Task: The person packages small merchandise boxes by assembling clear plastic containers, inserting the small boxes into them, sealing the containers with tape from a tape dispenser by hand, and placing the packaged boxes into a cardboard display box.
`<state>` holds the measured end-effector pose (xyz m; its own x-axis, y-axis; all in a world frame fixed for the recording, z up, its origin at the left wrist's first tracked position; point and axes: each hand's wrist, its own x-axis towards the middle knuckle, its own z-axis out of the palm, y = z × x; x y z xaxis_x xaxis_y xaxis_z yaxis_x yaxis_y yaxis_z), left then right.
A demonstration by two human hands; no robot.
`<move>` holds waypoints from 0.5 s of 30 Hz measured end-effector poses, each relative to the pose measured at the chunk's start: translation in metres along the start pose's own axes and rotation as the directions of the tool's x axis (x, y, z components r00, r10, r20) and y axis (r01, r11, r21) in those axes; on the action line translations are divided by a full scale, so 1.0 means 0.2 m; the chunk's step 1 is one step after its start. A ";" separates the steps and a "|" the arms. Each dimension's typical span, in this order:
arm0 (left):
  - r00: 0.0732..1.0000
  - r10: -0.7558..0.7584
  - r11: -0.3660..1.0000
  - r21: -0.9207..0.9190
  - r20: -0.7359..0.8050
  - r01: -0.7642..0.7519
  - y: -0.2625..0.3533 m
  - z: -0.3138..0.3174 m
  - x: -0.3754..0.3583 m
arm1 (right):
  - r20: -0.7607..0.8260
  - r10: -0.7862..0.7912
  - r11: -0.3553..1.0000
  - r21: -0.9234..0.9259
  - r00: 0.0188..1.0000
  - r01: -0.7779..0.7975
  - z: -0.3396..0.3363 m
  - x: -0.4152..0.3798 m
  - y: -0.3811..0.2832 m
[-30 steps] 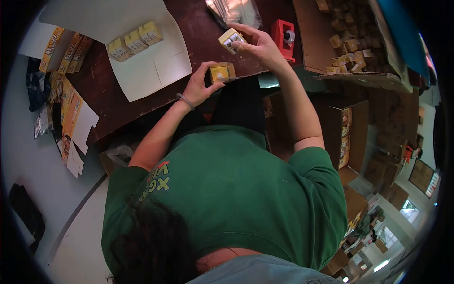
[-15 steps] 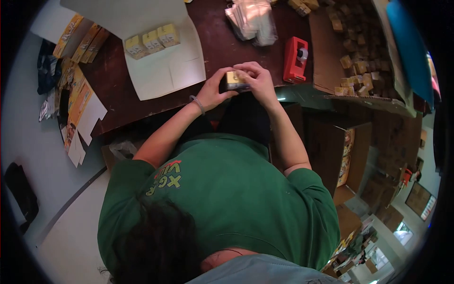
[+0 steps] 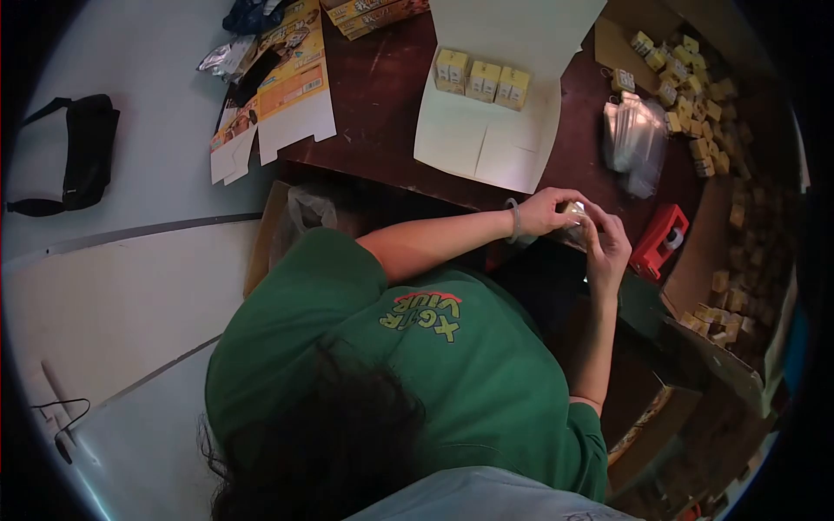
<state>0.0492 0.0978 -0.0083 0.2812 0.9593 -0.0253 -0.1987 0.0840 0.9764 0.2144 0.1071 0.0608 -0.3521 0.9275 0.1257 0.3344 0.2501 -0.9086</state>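
Observation:
At the table's front edge, both hands hold a small yellow-and-white box (image 3: pixel 572 211) between them. My left hand (image 3: pixel 547 212), with a grey band at the wrist, closes round the box from the left with thumb and fingers. My right hand (image 3: pixel 611 241) pinches at its right side, fingers bent over it. A shiny, clear patch shows on the box, and the fingers hide much of it. Just beyond the hands lies an open white carton (image 3: pixel 443 156), with a short row of small yellow boxes (image 3: pixel 483 80) standing in it.
A red tape dispenser (image 3: pixel 658 243) stands right of my right hand. Behind it lies a stack of clear plastic sleeves (image 3: pixel 634 139). Many small yellow boxes (image 3: pixel 686 82) lie heaped at the right, more in a large cardboard box (image 3: pixel 717 356). Flattened printed cartons (image 3: pixel 291 91) lie at the left.
The camera view has turned, so table and hands appear further right. My hands stay together on the small box, fingers shifted, with less of it showing.

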 end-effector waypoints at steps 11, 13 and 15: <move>0.997 0.072 0.960 -0.270 -0.040 -0.080 -0.12 -0.02 -0.04 | -0.089 -0.077 0.983 -0.172 0.993 0.061 0.00 0.02 0.07; 0.993 0.063 0.972 -0.230 0.101 -0.038 -0.07 -0.05 -0.09 | -0.041 0.045 0.999 0.026 0.998 -0.044 -0.01 0.03 0.10; 0.979 0.169 0.919 0.340 0.111 -0.197 -0.03 -0.06 -0.10 | 0.038 0.068 0.996 0.058 0.997 -0.070 -0.04 0.05 0.10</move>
<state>0.0336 0.0815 -0.0172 0.3462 0.9238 0.1636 0.0816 -0.2034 0.9757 0.2239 0.1235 0.0477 -0.3613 0.9312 0.0486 0.3072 0.1681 -0.9367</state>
